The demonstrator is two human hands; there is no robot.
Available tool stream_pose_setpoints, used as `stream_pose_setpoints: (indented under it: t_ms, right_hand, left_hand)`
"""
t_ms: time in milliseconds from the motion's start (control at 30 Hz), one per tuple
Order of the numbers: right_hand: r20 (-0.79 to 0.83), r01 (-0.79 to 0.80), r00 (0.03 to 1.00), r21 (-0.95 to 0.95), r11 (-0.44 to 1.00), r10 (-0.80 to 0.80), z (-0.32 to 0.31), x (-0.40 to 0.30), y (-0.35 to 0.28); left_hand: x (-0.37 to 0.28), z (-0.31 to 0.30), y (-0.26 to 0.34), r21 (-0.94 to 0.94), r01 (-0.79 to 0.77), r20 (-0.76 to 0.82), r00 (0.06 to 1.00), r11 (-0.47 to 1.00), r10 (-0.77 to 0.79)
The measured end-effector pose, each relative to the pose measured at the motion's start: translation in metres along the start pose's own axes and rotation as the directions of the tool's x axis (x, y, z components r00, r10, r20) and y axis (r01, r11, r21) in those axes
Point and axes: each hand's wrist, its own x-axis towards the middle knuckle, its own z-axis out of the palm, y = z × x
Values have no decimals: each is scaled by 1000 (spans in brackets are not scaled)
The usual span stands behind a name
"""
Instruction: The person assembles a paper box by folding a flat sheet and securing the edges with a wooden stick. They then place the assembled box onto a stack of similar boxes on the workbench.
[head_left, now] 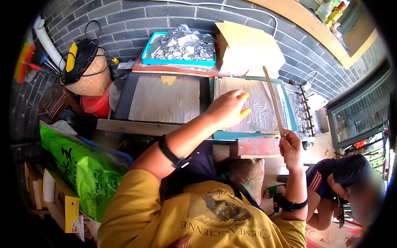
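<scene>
A thin, flat wooden stick rises at a slant from my right hand, which grips its lower end near the front right corner of a teal board. On that board lies a wrinkled, silvery translucent sheet. Over the sheet's left part is my left hand, yellow covers on its thumb and a finger, which are spread apart with nothing visible between them. Whether it touches the sheet I cannot tell. A second silvery sheet lies on a dark mat to the left, a torn brown paper piece at its top.
Behind the boards are a blue tray of crumpled foil scraps and a stack of tan paper. A basket of black cable stands left, above a green sack. At right, a person sits close by.
</scene>
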Motion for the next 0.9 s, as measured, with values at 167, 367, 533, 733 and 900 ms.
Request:
stream_pose_setpoints:
  t_ms: [167, 367, 533, 733, 900]
  right_hand:
    - [-50, 11, 999, -14, 1000, -12, -14, -13, 5]
    - [-32, 47, 998, 15, 999, -46, -25, -19, 16]
    - [-16, 46, 999, 34, 998, -45, -15, -12, 23]
    - [32, 49, 998, -84, 995, -46, -24, -16, 26]
    - [-86, 180, 978, -133, 975, -192, -42, -19, 34]
  left_hand:
    - [28, 49, 23, 278, -120, 115, 989, 953, 91]
    - [35, 63, 31, 269, -122, 294, 955, 955, 39]
    - [39, 56, 35, 252, -125, 246, 967, 959, 61]
    - [43, -7, -16, 126, -35, 31, 999, 991, 32]
    - [44, -77, -123, 201, 181, -274, 954, 963, -122]
